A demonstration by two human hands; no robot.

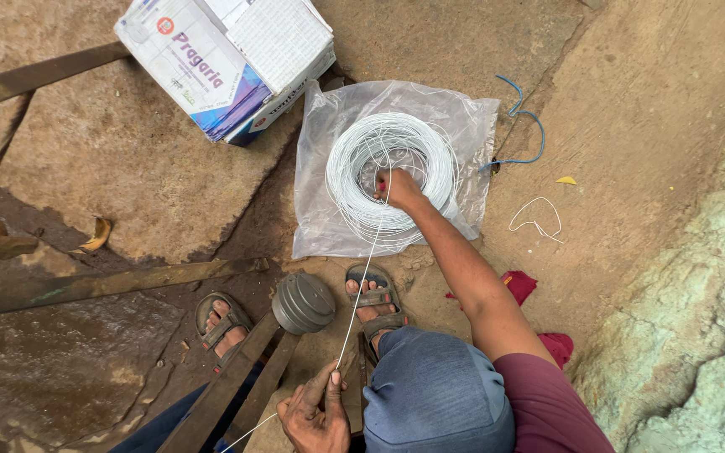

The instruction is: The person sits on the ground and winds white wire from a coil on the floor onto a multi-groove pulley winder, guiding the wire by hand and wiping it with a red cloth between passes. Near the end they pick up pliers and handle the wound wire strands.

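Head view, looking straight down: coil of white wire lies on a clear plastic sheet spread on the stone floor. Right hand reaches out to the coil's inner right edge, fingers closed on the wire there. One strand of wire runs taut from that hand back toward the body, passing over the right sandalled foot. Left hand sits low in frame, near the knee, thumb and fingers pinched on the same strand, which continues down-left out of it. Grey ribbed round cap on the end of a rusty metal bar sits between the two feet, just beside the strand; left sandalled foot is to its left. Cardboard box, white with blue and purple print, rests tilted on the floor above-left of the sheet. Blue wire scrap and a short white wire scrap lie right of the sheet, apart from the coil. Red cloth shows under the right arm. Rough pale green wall on the right side.
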